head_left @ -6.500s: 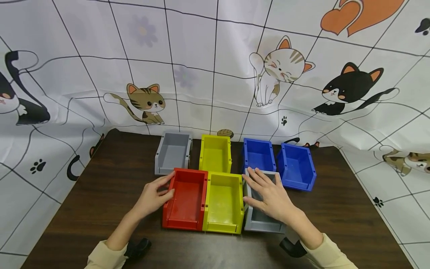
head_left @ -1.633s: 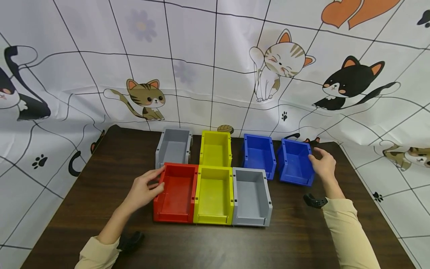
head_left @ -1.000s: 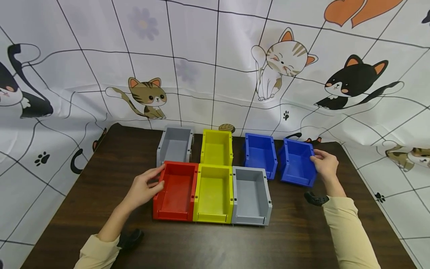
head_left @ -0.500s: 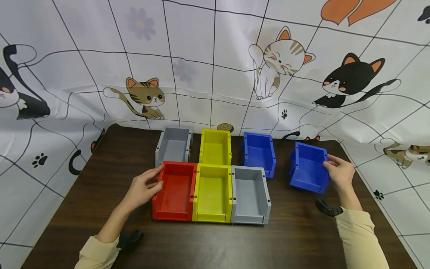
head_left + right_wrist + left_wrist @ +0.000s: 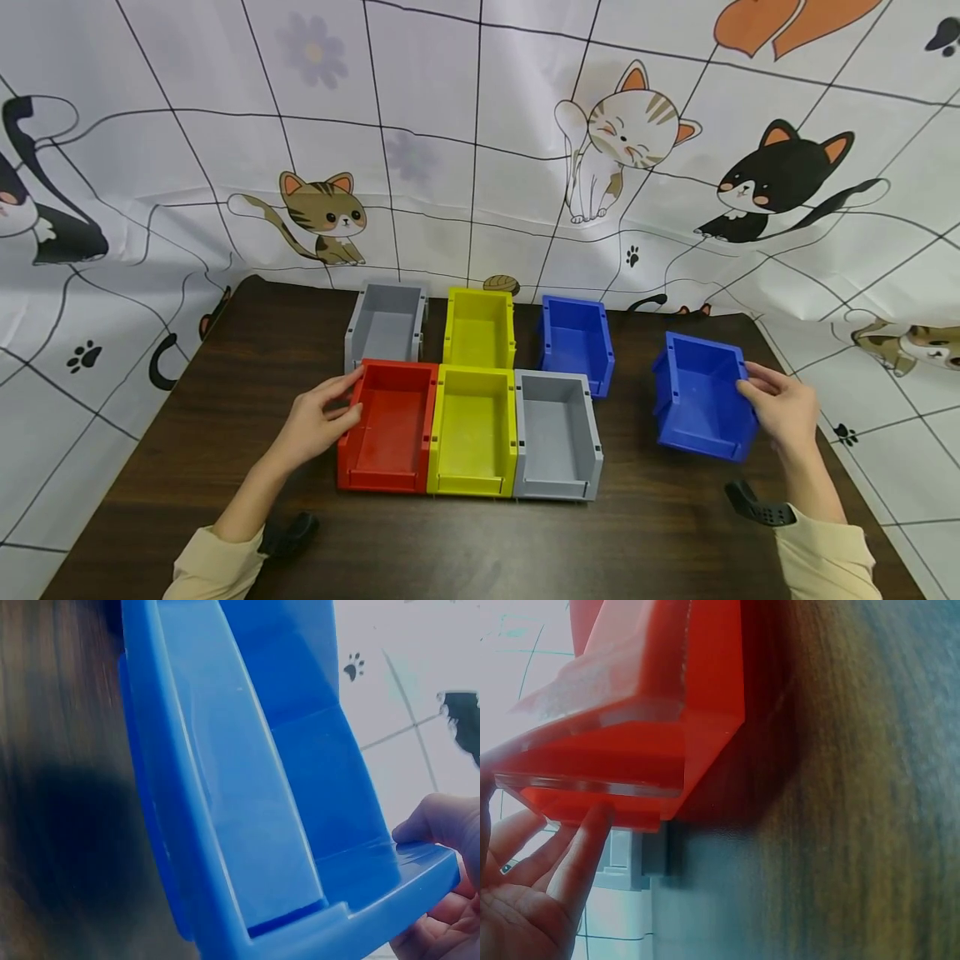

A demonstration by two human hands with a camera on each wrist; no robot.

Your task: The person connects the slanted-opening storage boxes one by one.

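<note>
My left hand (image 5: 313,423) holds the left wall of a red storage bin (image 5: 392,425), thumb at the rim and fingers against the outside in the left wrist view. Beside that bin stand a yellow bin (image 5: 472,429) and a grey bin (image 5: 557,433), side by side in a front row. My right hand (image 5: 783,408) grips the right wall of a blue bin (image 5: 705,400), thumb inside and fingers outside in the right wrist view. This blue bin is lifted off the table, slightly tilted, right of the grey one.
Behind the front row stand another grey bin (image 5: 386,325), another yellow bin (image 5: 478,329) and a second blue bin (image 5: 576,342). The dark wooden table (image 5: 480,550) ends at a cat-patterned curtain (image 5: 450,150) behind and at both sides.
Earlier my right hand left the front grey bin, and the front row shifted slightly left. Then it took the right blue bin and moved it right and nearer. My left hand stayed at the red bin.
</note>
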